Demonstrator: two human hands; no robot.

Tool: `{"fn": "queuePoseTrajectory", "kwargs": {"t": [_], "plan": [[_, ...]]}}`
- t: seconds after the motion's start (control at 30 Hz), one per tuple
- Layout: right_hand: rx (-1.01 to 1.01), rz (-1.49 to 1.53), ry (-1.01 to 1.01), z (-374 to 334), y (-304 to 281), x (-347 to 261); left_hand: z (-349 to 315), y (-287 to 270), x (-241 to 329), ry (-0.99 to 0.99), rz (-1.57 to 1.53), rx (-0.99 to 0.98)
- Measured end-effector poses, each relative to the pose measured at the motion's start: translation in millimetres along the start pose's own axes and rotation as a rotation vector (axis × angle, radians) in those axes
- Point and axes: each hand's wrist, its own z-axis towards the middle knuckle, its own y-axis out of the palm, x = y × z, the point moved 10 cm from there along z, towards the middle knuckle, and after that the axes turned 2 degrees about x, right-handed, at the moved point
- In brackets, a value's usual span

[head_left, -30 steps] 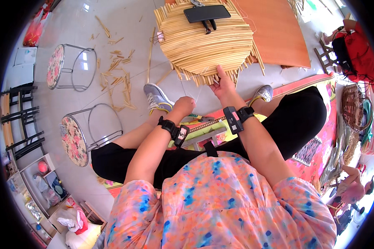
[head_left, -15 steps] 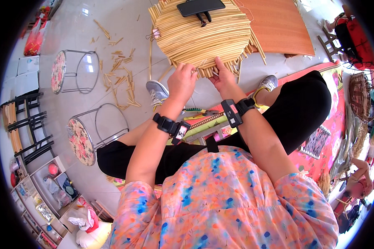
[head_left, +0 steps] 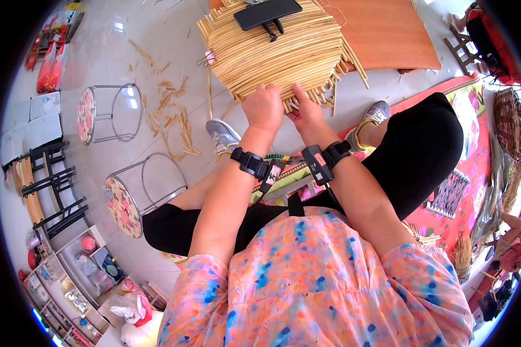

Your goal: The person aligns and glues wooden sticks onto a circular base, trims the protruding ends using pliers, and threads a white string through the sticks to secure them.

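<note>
A mat of pale yellow reed stalks (head_left: 275, 49), laid side by side, is in front of me with uneven stalk ends along its near edge. My left hand (head_left: 264, 108) is closed at this near edge with its fingers curled in; what they hold is hidden. Beside it, my right hand (head_left: 307, 113) grips the edge, thumb on top and fingers partly beneath. A small white bit shows by the right fingers. On the mat's far part sits a black phone (head_left: 268, 14) on a small black clip stand. A binder clip (head_left: 207, 58) is on the left edge.
An orange-brown board (head_left: 382, 34) extends behind the mat to the right. Cut reed pieces (head_left: 182, 124) litter the tiled floor at left, near two floral round stools (head_left: 123, 207). Green-handled pliers (head_left: 278, 158) lie between my feet. A red floral cloth (head_left: 477, 156) spreads at right.
My left hand has moved slightly right, closer to the right hand, and turned so its back faces up. The view has shifted a little; the right hand keeps its hold on the mat edge.
</note>
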Motion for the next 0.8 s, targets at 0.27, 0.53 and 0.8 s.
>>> {"fn": "queuePoseTrajectory", "kwargs": {"t": [0.27, 0.53, 0.8], "plan": [[0.051, -0.008, -0.022, -3.3, -3.5, -2.9, 10.2, 6.5, -9.1, 0.001, -0.241, -0.179], [0.065, -0.034, -0.032, -5.5, -3.3, -2.1, 7.0, 39.6, -42.2, -0.382, -0.945, -0.427], [0.093, -0.048, -0.038, -6.2, -4.9, -3.2, 6.7, 0.2, -11.2, -0.069, -0.202, -0.129]]}}
